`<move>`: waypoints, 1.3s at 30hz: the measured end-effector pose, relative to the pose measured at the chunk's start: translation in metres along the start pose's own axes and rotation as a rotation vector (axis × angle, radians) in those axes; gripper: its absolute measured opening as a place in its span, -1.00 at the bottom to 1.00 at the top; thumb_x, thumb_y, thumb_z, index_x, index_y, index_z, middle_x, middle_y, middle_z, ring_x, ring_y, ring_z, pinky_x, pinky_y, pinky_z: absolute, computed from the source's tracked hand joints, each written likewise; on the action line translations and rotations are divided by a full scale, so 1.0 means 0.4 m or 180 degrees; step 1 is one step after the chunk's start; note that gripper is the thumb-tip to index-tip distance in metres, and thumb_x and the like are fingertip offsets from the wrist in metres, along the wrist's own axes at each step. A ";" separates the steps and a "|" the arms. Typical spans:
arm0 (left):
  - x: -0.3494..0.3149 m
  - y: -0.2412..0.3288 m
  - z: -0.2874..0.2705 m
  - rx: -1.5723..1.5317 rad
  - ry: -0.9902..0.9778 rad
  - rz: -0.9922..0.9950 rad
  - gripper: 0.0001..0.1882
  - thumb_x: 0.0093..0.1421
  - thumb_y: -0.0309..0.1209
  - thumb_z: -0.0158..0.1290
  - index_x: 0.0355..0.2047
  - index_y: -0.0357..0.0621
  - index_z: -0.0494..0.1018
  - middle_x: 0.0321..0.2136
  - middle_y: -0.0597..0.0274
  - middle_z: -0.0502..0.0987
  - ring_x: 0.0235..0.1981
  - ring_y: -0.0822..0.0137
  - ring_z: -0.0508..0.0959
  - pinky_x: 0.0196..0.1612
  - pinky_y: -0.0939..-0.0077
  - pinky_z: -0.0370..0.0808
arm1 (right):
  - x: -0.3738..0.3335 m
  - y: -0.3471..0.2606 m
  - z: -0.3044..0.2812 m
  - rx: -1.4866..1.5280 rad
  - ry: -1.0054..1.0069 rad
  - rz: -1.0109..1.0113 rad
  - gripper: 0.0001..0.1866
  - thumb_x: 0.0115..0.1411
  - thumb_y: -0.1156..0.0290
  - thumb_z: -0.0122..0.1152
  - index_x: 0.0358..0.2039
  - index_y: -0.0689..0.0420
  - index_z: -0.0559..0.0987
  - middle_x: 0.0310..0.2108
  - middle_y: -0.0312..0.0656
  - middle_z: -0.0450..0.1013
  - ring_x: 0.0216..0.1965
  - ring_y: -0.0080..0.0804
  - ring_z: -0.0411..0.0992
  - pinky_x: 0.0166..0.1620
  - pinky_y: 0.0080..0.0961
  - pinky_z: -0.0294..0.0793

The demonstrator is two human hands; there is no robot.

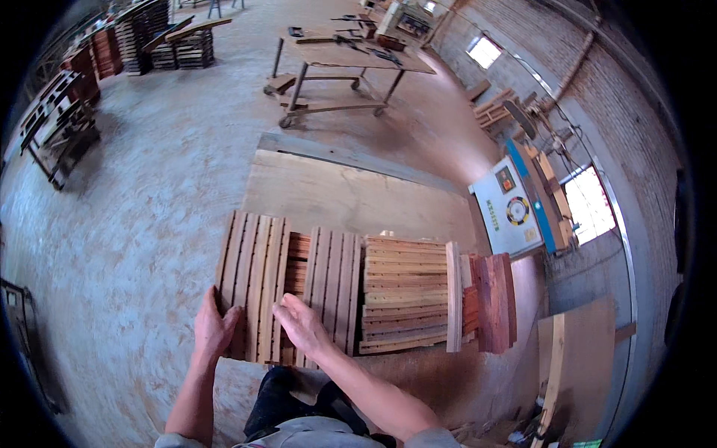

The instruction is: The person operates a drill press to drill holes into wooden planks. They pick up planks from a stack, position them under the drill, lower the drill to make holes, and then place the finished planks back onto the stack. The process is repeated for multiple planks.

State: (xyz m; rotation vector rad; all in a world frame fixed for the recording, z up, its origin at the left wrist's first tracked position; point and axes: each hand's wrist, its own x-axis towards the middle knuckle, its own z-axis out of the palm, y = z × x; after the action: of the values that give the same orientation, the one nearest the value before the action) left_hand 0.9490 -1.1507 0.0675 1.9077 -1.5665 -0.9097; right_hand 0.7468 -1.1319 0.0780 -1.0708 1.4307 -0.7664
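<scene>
A row of pale wooden strips [256, 276] with small dark holes or notches lies side by side on the near left of a board-topped table [358, 196]. My left hand [215, 328] grips the outer left side of this row, thumb on top and fingers over the edge. On its other side my right hand [302, 326] is closed, fingertips against the right edge of the row. A second row of greyish strips [334, 280] lies just right of it, partly under my right hand. Between the two rows, reddish strips [297, 272] show lower down.
A crosswise stack of strips [407, 295] and darker red pieces [495, 302] stand to the right. Beyond are a white and blue machine [508, 205] and a wheeled table [351, 52] with tools. Stacked wood [134, 41] stands far left. A board [579, 366] leans at the right.
</scene>
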 end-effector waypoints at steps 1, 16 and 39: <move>-0.006 0.000 0.008 0.0569 0.0465 0.0613 -0.31 0.02 -0.35 0.14 0.13 -0.35 0.17 0.03 -0.29 0.34 0.06 -0.15 0.37 0.11 0.18 0.32 | -0.018 -0.011 -0.014 -0.0059 0.0168 -0.0163 -0.34 0.23 0.05 0.05 0.09 0.40 0.27 0.04 0.20 0.31 0.07 -0.11 0.33 0.08 -0.32 0.33; -0.156 0.202 0.261 0.0081 -0.0615 0.1381 -0.33 0.02 -0.39 0.11 0.12 -0.41 0.16 0.12 -0.46 0.12 0.11 -0.31 0.22 0.18 0.05 0.19 | -0.062 0.087 -0.214 -0.0358 0.1250 0.0135 -0.29 0.15 -0.02 0.10 0.05 0.41 0.35 0.08 0.23 0.28 0.14 0.01 0.26 0.17 -0.27 0.23; -0.285 0.233 0.259 0.0497 -0.0027 0.1386 -0.36 -0.03 -0.53 0.10 0.10 -0.36 0.18 0.19 -0.30 0.08 0.20 -0.23 0.14 0.21 0.04 0.14 | -0.333 0.157 -0.777 -0.3115 0.2782 0.0395 -0.32 0.06 0.07 0.26 0.04 0.30 0.32 -0.03 0.15 0.30 0.07 0.03 0.23 0.06 -0.13 0.30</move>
State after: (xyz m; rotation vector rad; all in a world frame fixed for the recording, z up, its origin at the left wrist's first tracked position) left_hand 0.7977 -1.0553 0.0898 1.5612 -2.0007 -0.6211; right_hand 0.4235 -1.0223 0.1201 -1.4001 2.7576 -0.4160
